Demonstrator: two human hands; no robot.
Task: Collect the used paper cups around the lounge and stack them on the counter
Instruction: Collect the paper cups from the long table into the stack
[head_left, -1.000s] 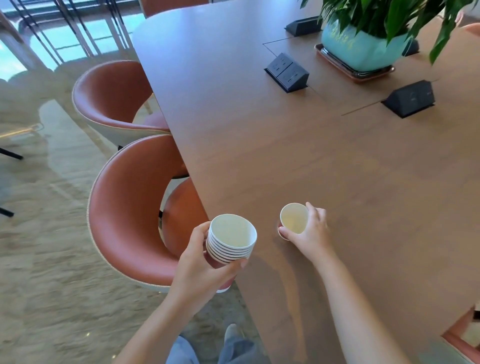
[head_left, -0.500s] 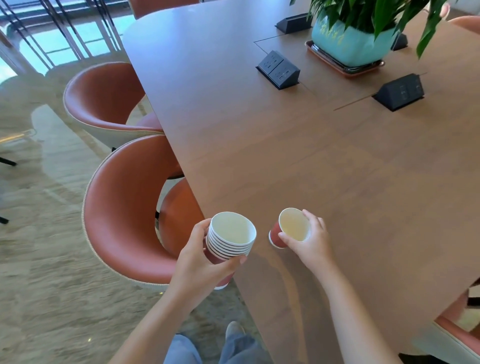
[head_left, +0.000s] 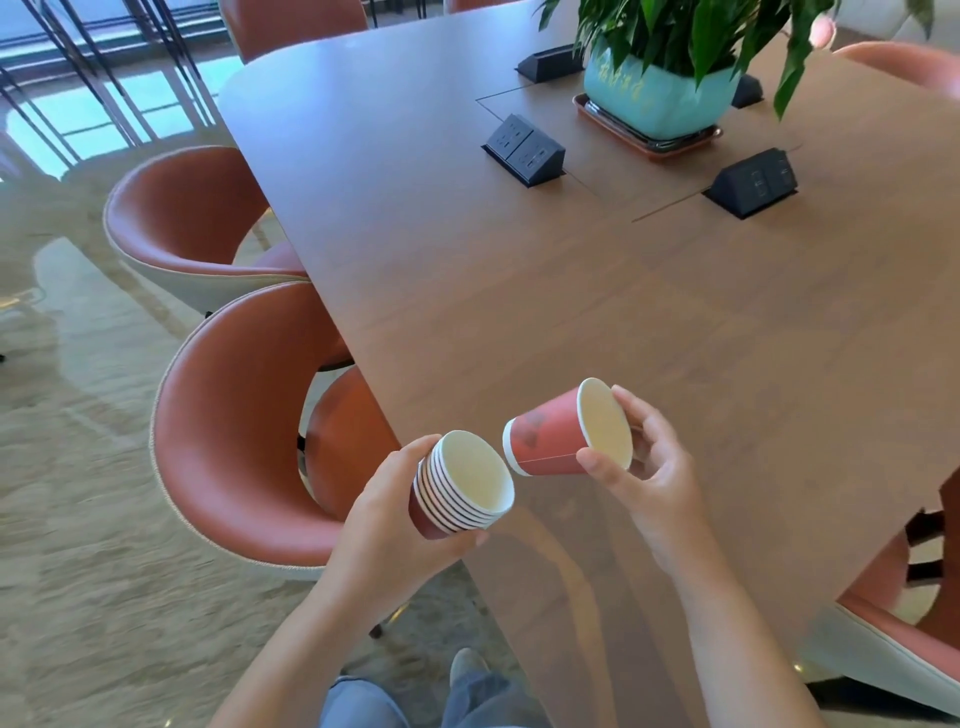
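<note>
The left hand (head_left: 395, 519) grips a nested stack of about seven red paper cups (head_left: 460, 486), mouths tilted up-right. The right hand (head_left: 649, 467) pinches one red paper cup (head_left: 550, 441) lying sideways above the brown wooden desk (head_left: 519, 270), base pointing left toward the stack.

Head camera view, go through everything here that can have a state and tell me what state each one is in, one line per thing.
Left hand: closed around the stack.
Stack of cups: nested, tilted, mouth towards the single cup.
Right hand: gripping the single cup at its rim.
Single cup: lifted off the table, on its side, base at the stack's mouth, not yet nested.
Socket boxes: popped up.
Table: bare near the hands.
</note>
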